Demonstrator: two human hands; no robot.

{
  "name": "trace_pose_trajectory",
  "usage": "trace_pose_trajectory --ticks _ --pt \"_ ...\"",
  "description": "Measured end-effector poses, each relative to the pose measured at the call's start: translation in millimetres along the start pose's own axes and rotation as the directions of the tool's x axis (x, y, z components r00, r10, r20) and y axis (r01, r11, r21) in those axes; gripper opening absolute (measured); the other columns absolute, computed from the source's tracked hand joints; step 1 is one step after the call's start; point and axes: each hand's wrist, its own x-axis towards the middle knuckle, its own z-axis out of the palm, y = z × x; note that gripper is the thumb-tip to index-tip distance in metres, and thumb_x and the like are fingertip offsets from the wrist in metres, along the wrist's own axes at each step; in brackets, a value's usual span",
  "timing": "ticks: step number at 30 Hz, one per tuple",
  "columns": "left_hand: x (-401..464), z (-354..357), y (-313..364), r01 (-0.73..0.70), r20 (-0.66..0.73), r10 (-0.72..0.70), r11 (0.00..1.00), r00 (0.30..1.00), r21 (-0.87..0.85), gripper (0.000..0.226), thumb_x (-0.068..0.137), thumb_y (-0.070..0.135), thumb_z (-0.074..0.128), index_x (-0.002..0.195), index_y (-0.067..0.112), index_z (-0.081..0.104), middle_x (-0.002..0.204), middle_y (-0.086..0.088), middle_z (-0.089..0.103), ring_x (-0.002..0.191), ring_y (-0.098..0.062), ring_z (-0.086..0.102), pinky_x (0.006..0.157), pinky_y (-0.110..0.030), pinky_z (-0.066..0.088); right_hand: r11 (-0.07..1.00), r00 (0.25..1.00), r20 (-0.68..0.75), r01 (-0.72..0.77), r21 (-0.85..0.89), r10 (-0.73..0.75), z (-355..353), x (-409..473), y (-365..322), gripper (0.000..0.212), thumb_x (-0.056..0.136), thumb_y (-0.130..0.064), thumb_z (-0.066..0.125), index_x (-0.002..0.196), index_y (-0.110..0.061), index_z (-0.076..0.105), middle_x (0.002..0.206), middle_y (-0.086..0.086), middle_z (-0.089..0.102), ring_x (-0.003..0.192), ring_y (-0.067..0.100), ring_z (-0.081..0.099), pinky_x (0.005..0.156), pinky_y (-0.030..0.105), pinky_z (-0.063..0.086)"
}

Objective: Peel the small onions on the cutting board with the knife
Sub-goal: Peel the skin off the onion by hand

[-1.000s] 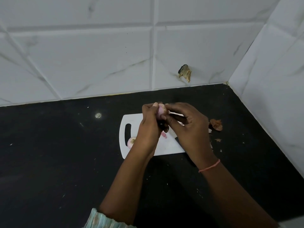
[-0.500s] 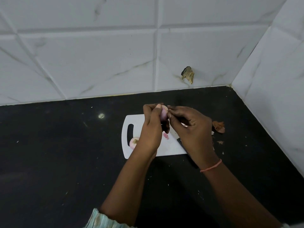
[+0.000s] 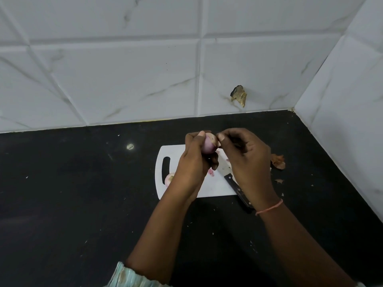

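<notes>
Black counter point(image 3: 83, 204) meets white tiles point(image 3: 124, 79). The white board point(image 3: 213, 187) lies on the counter, the knife point(image 3: 238, 188) resting across its right edge. My left hand point(image 3: 192, 164) curls round a pink onion point(image 3: 209, 145) held above the board; my right hand point(image 3: 246, 160) pinches at its top with thumb and forefinger. Another onion point(image 3: 169, 178) sits on the board near its handle slot. Dry peel point(image 3: 277, 161) lies just right of the board

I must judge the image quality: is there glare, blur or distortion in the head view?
Head view: one small glare spot on the dark counter; wide-angle bending of the wall tile lines; light dim and even; hands and onion reasonably sharp.
</notes>
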Motion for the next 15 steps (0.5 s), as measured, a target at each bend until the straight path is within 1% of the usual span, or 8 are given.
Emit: trace_pose_trajectory --ticks 2,3,5,7,9,11,13,15 --pt "-1 0 0 -0.002 0.014 0.002 1.0 1.0 -0.02 0.037 0.101 0.047 0.041 0.11 0.012 0.052 0.071 0.002 0.063 0.059 -0.014 0.052 0.065 -0.038 0.039 0.993 0.996 0.058 -0.072 0.097 0.066 -2 -1 -3 0.016 0.089 -0.013 0.069 0.104 -0.012 0.07 0.099 -0.005 0.071 0.094 0.005 0.067 0.079 0.016 0.053" --pt "-2 -1 0 -0.01 0.013 0.01 1.0 1.0 -0.016 0.035 0.104 0.045 0.038 0.109 0.014 0.052 0.071 0.004 0.064 0.059 -0.013 0.053 0.064 -0.036 0.04 0.993 0.995 0.085 -0.068 0.1 0.06 -2 -3 -4 0.02 0.087 -0.014 0.071 0.107 -0.012 0.07 0.102 -0.005 0.07 0.096 0.005 0.067 0.081 0.015 0.053" --pt "-2 -1 -1 -0.023 -0.004 0.023 1.0 1.0 0.003 0.032 0.105 0.045 0.037 0.108 0.016 0.052 0.071 0.004 0.065 0.06 -0.011 0.055 0.065 -0.035 0.042 0.999 0.996 0.085 -0.012 0.041 0.009 0 -7 -3 0.022 0.085 -0.011 0.073 0.107 -0.011 0.072 0.103 -0.002 0.071 0.097 0.005 0.067 0.082 0.015 0.053" --pt "-2 1 -2 -0.047 -0.022 0.048 0.998 0.999 0.047 0.031 0.105 0.044 0.037 0.108 0.016 0.05 0.074 0.001 0.065 0.061 -0.012 0.056 0.064 -0.035 0.044 1.0 0.999 0.049 -0.01 0.02 0.009 0 -10 -1 0.02 0.085 -0.008 0.072 0.105 -0.009 0.073 0.104 0.0 0.072 0.095 0.004 0.067 0.074 0.01 0.052" --pt "-3 2 0 -0.071 -0.031 0.073 0.995 0.997 0.063 0.032 0.103 0.046 0.039 0.106 0.016 0.049 0.077 -0.002 0.063 0.062 -0.014 0.055 0.06 -0.033 0.045 0.999 0.999 0.037 -0.025 0.03 0.024 -1 -11 -2 0.018 0.086 -0.005 0.07 0.103 -0.009 0.074 0.102 -0.002 0.072 0.093 0.001 0.066 0.067 0.005 0.05" --pt "-4 3 1 -0.087 -0.04 0.089 0.995 0.995 0.052 0.03 0.101 0.046 0.041 0.103 0.016 0.048 0.079 -0.003 0.061 0.063 -0.016 0.053 0.057 -0.032 0.044 0.999 0.999 0.042 0.036 -0.038 -0.034 0 -10 -3 0.016 0.086 -0.003 0.07 0.102 -0.007 0.074 0.099 -0.005 0.07 0.092 -0.001 0.065 0.071 0.004 0.049" --pt "-5 3 3 -0.091 -0.055 0.093 0.994 0.994 0.053 0.024 0.106 0.038 0.039 0.103 0.016 0.046 0.083 -0.004 0.059 0.065 -0.018 0.051 0.056 -0.032 0.044 0.98 0.99 0.068 0.135 -0.145 -0.126 1 -9 -3 0.013 0.087 -0.005 0.07 0.099 -0.006 0.073 0.096 -0.002 0.071 0.093 0.002 0.062 0.08 0.005 0.047" --pt "-6 3 3 -0.085 -0.063 0.09 0.994 0.994 0.075 0.021 0.107 0.036 0.038 0.103 0.016 0.045 0.089 -0.006 0.058 0.068 -0.017 0.053 0.057 -0.031 0.045 0.956 0.979 0.121 0.188 -0.227 -0.164 2 -7 -2 0.008 0.088 -0.007 0.068 0.095 -0.006 0.071 0.094 0.002 0.07 0.09 0.003 0.06 0.08 0.006 0.046"
